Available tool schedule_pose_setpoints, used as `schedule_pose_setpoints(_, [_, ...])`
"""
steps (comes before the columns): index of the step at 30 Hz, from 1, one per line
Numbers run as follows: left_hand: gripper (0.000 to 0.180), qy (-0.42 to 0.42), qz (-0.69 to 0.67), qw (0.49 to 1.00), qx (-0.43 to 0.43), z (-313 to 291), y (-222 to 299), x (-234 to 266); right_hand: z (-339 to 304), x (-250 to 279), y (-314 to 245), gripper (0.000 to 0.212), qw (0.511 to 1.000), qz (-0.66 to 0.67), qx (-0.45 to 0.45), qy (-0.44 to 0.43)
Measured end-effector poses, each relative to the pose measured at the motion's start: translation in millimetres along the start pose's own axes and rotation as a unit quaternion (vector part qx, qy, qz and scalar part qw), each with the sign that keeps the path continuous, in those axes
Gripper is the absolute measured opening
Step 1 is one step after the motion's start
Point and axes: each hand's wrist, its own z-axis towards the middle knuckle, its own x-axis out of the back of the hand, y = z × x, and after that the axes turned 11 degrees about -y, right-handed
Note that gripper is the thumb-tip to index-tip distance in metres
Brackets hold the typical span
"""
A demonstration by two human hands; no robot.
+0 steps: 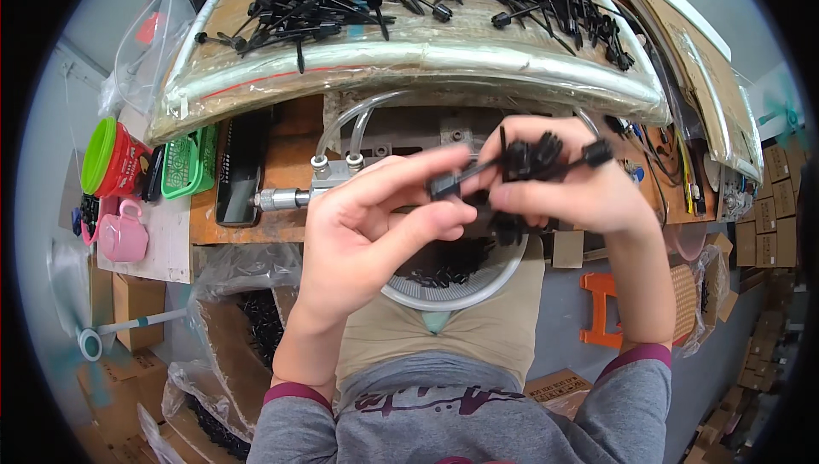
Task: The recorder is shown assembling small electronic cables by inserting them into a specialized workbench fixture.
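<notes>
My left hand (345, 238) is raised over my lap, its thumb and fingers closing around the head of a black plastic stemmed part (444, 186). That part's stem points right, toward my right hand (580, 187). My right hand's fingers are curled around several more black stemmed parts (525, 159), one with its knobbed end sticking out to the right. Beneath both hands, a round pale basket (452, 304) sits on my lap with many small black pieces inside. My hands partly cover it.
A cardboard-lined tray (426, 59) heaped with black stemmed parts spans the far side. Behind my left hand is a metal fixture (337, 172) with clear tubes. A phone (239, 174), green basket (189, 161) and pink cup (124, 234) stand left; an orange stool (600, 310) stands right.
</notes>
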Motion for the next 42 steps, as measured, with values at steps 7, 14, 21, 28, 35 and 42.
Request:
schedule_pose_setpoints(7, [0.044, -0.037, 0.227, 0.966, -0.119, -25.3, -5.4, 8.6, -26.3, 5.4, 17.3, 0.031, 0.992, 0.074, 0.046, 0.087])
schedule_pose_setpoints(14, [0.032, -0.018, 0.575, 0.806, -0.140, -33.1, -64.9, -20.5, -43.4, -15.6, 35.8, 0.018, 0.963, 0.158, 0.090, 0.198])
schedule_pose_setpoints(21, [0.027, -0.007, 0.635, 0.764, -0.117, -18.9, -72.4, -25.3, -50.8, -43.4, 38.5, 0.015, 0.945, 0.148, 0.065, 0.285])
schedule_pose_setpoints(28, [0.038, -0.024, 0.489, 0.867, -0.091, -21.6, -57.3, -23.1, -48.3, -55.2, 40.6, 0.011, 0.950, 0.137, 0.020, 0.279])
schedule_pose_setpoints(35, [0.034, -0.069, 0.427, 0.886, -0.167, -29.8, -28.5, -27.6, -42.8, -61.0, 34.8, 0.010, 0.957, 0.150, 0.014, 0.246])
schedule_pose_setpoints(42, [0.030, -0.024, 0.589, 0.798, -0.127, -28.1, -60.9, -23.0, -51.1, -56.6, 40.7, 0.010, 0.940, 0.164, 0.073, 0.291])
